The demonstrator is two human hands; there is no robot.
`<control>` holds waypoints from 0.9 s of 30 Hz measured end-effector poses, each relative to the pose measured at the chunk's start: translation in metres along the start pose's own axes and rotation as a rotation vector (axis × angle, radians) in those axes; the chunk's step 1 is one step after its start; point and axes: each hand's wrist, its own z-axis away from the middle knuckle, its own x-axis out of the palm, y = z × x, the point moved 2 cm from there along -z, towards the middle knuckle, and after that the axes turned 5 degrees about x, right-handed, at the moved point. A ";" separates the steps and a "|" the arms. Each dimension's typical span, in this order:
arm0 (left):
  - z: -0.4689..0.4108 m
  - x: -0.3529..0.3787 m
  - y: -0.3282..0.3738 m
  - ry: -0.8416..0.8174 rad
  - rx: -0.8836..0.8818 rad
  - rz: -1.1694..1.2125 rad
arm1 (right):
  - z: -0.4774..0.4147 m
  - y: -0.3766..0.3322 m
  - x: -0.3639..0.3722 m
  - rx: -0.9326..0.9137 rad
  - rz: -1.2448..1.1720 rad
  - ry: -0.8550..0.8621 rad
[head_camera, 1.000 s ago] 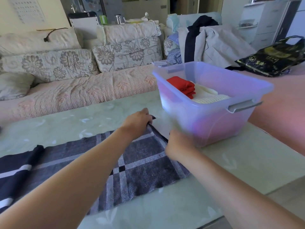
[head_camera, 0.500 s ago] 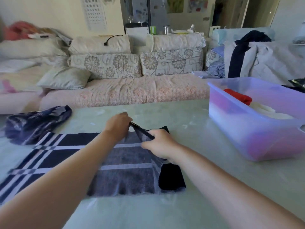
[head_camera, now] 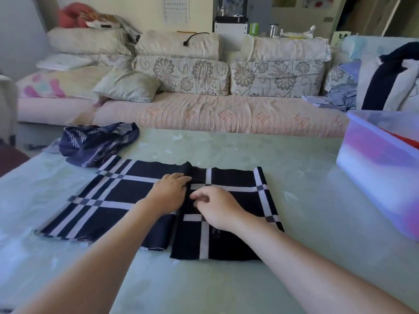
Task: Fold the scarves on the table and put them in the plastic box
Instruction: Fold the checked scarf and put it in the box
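– Green table (head_camera: 306,177) before a flowered sofa (head_camera: 204,112): where is the plaid scarf (head_camera: 127,196)?
– Flat in the middle of the table. Its right end is doubled over to the left, and the flap's edge runs up the centre. Half a second ago both hands held that end lifted; now it lies down.
– And the hands?
– The left hand (head_camera: 169,194) rests on the lower layer, fingers fairly straight, tips against the flap's edge. The right hand (head_camera: 217,208) sits on the flap with its fingers curled beside that edge; I cannot tell whether it pinches cloth.
– The box (head_camera: 374,177)?
– At the right edge of view, well apart from the scarf, with something red (head_camera: 410,141) inside. More of it showed before; the view has swung left.
– Anything else?
– A blue scarf (head_camera: 97,143), bunched at the table's far left, just beside the plaid one's far corner
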 end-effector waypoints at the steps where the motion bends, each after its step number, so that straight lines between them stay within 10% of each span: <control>1: 0.004 0.000 0.004 -0.027 0.006 0.000 | 0.000 0.006 -0.006 -0.064 0.195 0.100; 6: 0.023 0.009 0.011 -0.243 -0.024 -0.048 | 0.008 0.066 -0.018 0.086 0.657 -0.003; 17: 0.033 0.007 0.064 -0.260 0.074 -0.053 | 0.030 0.107 -0.086 0.158 0.693 -0.006; 27: -0.020 0.009 0.095 0.006 0.118 -0.068 | 0.004 0.108 -0.124 -0.004 0.839 0.299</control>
